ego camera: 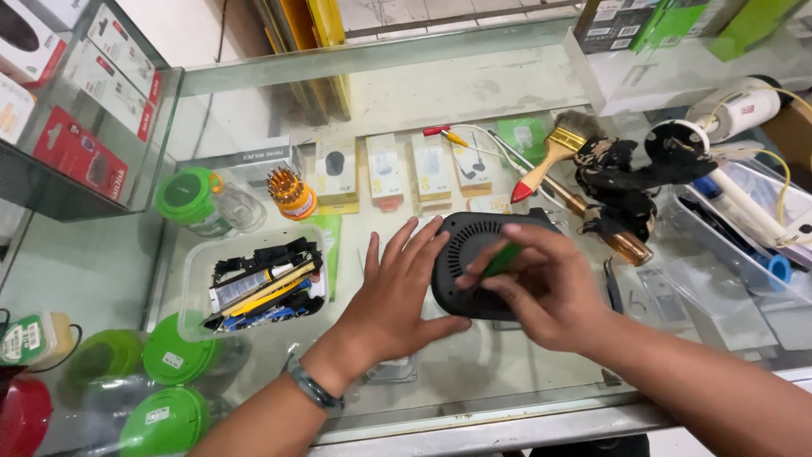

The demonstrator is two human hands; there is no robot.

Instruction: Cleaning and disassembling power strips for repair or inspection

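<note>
Left hand (391,298), fingers spread open, flat on glass counter (474,372) and touching edge of black vented cover (470,269). Right hand (545,292) over cover, fingers closed around green-handled tool (502,259). Left of hands, clear plastic tray (196,279) full of tools.

A single head-worn view looks steeply down, close over the glass counter (474,93); forward is up.

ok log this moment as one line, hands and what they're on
left hand: flat against black vented casing | right hand: pinching green tool on casing | surface: glass counter
</note>
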